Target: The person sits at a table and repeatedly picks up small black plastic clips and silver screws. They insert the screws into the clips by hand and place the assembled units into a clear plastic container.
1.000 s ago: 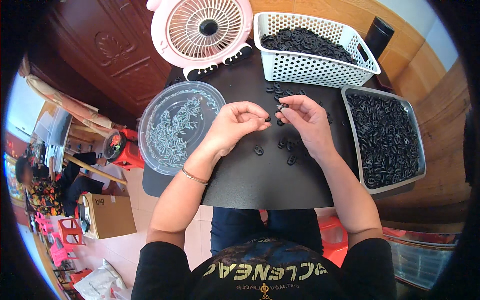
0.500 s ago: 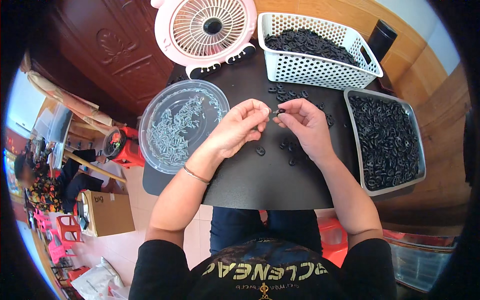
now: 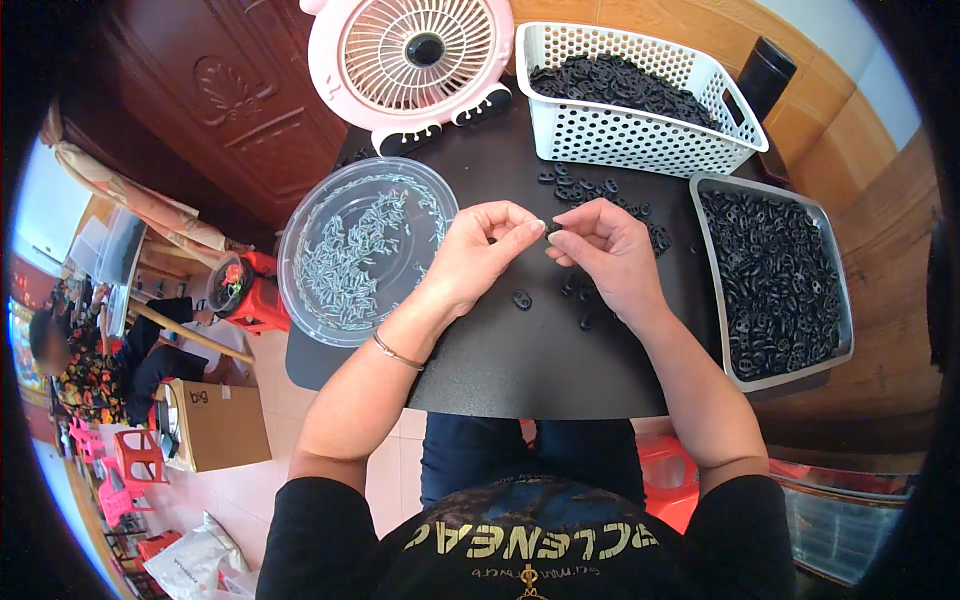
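Over the table (image 3: 530, 370), a small black piece (image 3: 552, 229) is sitting clamped in the right hand (image 3: 617, 252); left hand (image 3: 480, 250) is pinching, contents unclear.

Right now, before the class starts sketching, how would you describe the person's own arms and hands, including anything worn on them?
Both arms end their black short sleeves above the elbow, leaving the forearms bare. The left hand and right hand are ungloved. A thin, silver-coloured bangle circles the left wrist; none shows on the right.
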`<state>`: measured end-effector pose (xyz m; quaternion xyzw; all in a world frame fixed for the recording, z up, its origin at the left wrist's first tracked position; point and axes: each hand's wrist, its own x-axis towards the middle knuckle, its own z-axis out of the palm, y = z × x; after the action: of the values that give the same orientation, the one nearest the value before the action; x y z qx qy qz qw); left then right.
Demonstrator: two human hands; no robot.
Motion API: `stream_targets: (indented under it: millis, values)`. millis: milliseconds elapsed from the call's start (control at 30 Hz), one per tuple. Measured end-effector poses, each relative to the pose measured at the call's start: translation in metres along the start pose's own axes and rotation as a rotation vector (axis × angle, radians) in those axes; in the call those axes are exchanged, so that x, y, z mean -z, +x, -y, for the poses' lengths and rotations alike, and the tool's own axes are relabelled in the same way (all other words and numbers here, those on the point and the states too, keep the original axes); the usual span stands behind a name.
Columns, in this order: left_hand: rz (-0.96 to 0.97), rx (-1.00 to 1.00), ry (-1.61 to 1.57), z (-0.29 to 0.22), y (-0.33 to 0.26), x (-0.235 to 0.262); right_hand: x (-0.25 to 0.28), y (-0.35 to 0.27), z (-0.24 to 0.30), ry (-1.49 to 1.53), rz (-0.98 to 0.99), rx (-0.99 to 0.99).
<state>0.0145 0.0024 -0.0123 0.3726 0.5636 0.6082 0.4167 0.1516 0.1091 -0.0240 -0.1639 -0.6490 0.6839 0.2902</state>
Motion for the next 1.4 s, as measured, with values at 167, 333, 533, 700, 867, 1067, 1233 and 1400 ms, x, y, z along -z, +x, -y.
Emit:
stream_targets:
  millis: [167, 333, 533, 700, 867, 1067, 1233, 1400]
  values:
    - [-0.024, -0.121, 0.167, 0.008, 0.003, 0.002, -0.001, 0.0, 0.002, -0.029, 0.007, -0.045]
    - [-0.042, -0.321, 0.482, 0.003, 0.0, 0.004, 0.0, 0.0, 0.002, 0.05, 0.015, -0.072]
    - [-0.043, -0.109, 0.17, -0.003, -0.001, -0.001, 0.002, 0.001, 0.0, 0.135, -0.003, -0.061]
    - [0.001, -0.129, 0.254, 0.006, 0.003, 0.003, 0.001, 0.002, 0.0, 0.101, -0.006, -0.061]
    - [0.027, -0.126, 0.289, 0.005, 0.003, 0.006, 0.001, 0.001, -0.001, 0.081, 0.028, -0.062]
    - [0.032, -0.111, 0.387, 0.0, 0.001, 0.006, 0.002, 0.0, -0.001, 0.036, 0.055, -0.073]
    - [0.065, -0.231, 0.455, 0.002, 0.0, 0.004, 0.001, 0.001, -0.002, 0.08, 0.056, -0.079]
    - [0.028, -0.316, 0.358, 0.002, 0.001, -0.001, 0.0, 0.0, 0.006, 0.098, 0.002, -0.135]
